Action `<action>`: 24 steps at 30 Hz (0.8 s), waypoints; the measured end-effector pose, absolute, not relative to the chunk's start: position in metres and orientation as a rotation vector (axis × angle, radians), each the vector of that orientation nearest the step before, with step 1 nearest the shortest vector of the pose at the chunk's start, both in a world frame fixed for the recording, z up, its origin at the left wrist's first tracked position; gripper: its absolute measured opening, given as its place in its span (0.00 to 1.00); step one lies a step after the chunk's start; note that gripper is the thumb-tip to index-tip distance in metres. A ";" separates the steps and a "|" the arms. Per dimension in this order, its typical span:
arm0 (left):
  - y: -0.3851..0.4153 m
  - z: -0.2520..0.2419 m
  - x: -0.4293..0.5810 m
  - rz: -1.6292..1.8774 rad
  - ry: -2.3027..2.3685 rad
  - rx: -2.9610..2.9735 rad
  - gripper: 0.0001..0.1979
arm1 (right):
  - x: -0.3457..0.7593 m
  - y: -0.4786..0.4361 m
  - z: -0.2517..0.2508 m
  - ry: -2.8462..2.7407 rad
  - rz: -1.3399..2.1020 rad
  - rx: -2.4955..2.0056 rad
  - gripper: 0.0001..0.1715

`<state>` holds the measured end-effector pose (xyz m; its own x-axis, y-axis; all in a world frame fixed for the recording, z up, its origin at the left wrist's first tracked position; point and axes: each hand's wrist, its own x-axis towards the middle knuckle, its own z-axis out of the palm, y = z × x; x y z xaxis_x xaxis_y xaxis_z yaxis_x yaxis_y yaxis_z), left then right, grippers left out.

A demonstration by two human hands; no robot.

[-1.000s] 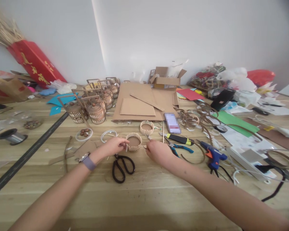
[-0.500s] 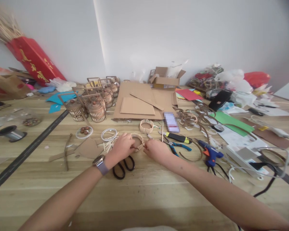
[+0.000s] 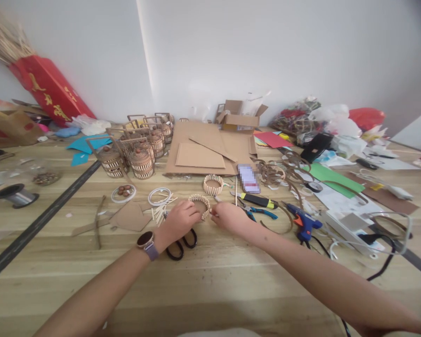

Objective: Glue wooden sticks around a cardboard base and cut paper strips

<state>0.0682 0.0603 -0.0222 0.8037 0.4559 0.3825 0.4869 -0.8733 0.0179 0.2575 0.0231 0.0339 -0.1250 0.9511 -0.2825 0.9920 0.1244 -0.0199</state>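
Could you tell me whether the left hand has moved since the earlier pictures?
Yes; the left hand, gripping the ring, has shifted right and nearer, now overlapping the scissors.

Gripping stick-walled ring (image 3: 201,202) from its near-left side with left hand (image 3: 178,220); pinching its right rim with right hand (image 3: 228,217). Half-covering black scissors (image 3: 184,242) on tabletop (image 3: 210,281) with left wrist. Working just beside loose sticks (image 3: 160,211), near second ring (image 3: 213,184), with blue glue gun (image 3: 303,222) farther right.
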 end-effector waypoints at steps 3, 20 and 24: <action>0.059 -0.023 0.073 -0.597 -0.749 -2.912 0.15 | 0.258 0.023 0.033 2.179 -0.324 1.894 0.14; 0.055 -0.027 0.080 -0.551 -0.633 -2.928 0.14 | 0.262 0.022 0.030 2.186 -0.364 1.811 0.16; 0.055 -0.031 0.089 -0.562 -0.730 -2.920 0.15 | 0.262 0.022 0.031 2.189 -0.367 1.806 0.17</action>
